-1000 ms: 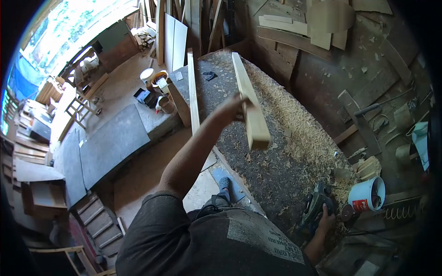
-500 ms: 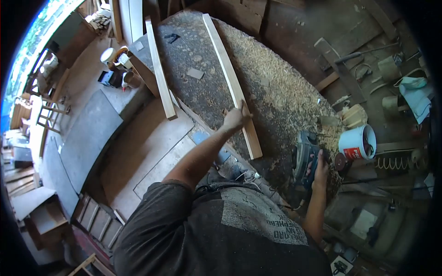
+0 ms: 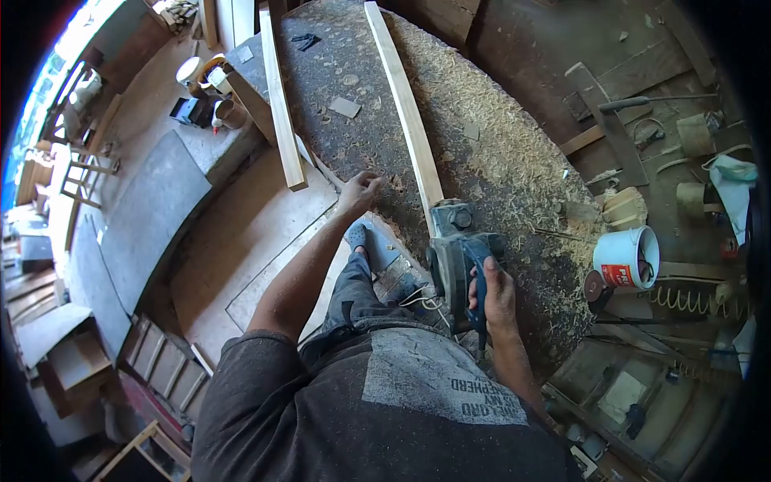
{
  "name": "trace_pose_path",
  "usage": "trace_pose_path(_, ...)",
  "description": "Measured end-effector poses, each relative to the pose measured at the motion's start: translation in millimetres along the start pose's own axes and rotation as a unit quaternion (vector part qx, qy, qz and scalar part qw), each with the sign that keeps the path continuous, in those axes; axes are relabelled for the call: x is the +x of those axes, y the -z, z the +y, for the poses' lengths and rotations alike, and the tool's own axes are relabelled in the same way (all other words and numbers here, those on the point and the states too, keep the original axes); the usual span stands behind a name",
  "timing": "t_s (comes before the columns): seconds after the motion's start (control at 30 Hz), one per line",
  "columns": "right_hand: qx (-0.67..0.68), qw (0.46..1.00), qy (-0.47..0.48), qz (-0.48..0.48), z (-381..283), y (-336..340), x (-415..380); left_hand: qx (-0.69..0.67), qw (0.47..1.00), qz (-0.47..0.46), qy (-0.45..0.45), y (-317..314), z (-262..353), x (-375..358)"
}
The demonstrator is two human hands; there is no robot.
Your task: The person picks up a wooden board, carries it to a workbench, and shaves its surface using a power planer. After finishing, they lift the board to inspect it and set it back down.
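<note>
My right hand (image 3: 495,297) is wrapped round the rear handle of an electric hand planer (image 3: 459,261). The planer's front lies over the near end of a long pale wooden beam (image 3: 404,108) on the dark, shaving-strewn workbench (image 3: 373,145). My left hand (image 3: 359,194) is off the beam, above the bench's left edge, fingers loosely bent and apart with nothing in them. To its left a second wooden beam (image 3: 279,104) lies along the bench edge, its near end jutting out. The planer's underside is hidden.
Wood shavings (image 3: 506,132) cover the right side of the bench. A white bucket (image 3: 627,259) stands at the right, beside a round sanding disc (image 3: 595,287). A flat chip of board (image 3: 345,107) lies between the beams. Pale cables (image 3: 426,301) hang near my waist.
My right hand has brought the planer left from the bench's right side onto the beam's near end. My left hand has let go of the beam and moved left.
</note>
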State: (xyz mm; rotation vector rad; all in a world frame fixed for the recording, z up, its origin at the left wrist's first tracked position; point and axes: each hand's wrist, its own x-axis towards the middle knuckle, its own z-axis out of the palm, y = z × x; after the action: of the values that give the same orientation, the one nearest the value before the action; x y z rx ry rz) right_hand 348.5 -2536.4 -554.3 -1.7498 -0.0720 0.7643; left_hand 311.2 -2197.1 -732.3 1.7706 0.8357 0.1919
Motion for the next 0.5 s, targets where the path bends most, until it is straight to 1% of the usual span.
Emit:
trace_pose_path(0.03, -0.004, 1.0, 0.0, -0.011, 0, -5, 2, -0.03, 0.999, -0.012, 0.014, 5, -4, -5)
trace_pose_path(0.07, -0.004, 1.0, -0.011, -0.008, -2, -9, 3, -0.033, 0.999, 0.005, -0.001, 9, -7, -10)
trace_pose_path(0.1, -0.006, 1.0, -0.012, -0.011, -3, -13, 7, -0.035, 0.999, 0.007, 0.002, 13, -7, -15)
trace_pose_path(0.17, -0.005, 0.999, -0.037, -0.012, -2, -20, 19, -0.074, 0.997, -0.002, 0.023, 22, -5, -23)
trace_pose_path(0.2, -0.026, 0.999, -0.029, -0.003, -1, -27, 26, -0.075, 0.997, 0.002, 0.025, 23, -6, -26)
trace_pose_path(0.27, -0.039, 0.999, -0.017, -0.002, -6, -38, 45, -0.126, 0.991, -0.007, 0.047, 23, -8, -36)
trace_pose_path(0.33, -0.054, 0.999, 0.004, 0.005, -17, -52, 70, -0.136, 0.99, -0.023, 0.044, 18, -10, -43)
trace_pose_path(0.4, -0.054, 0.999, 0.003, -0.004, -32, -65, 95, -0.145, 0.987, -0.048, 0.052, 8, -7, -52)
trace_pose_path(0.43, -0.056, 0.998, 0.007, -0.01, -41, -71, 110, -0.146, 0.986, -0.072, 0.048, 4, 0, -57)
trace_pose_path(0.5, -0.056, 0.998, 0.015, -0.004, -55, -86, 137, -0.169, 0.975, -0.123, 0.071, -7, 16, -68)
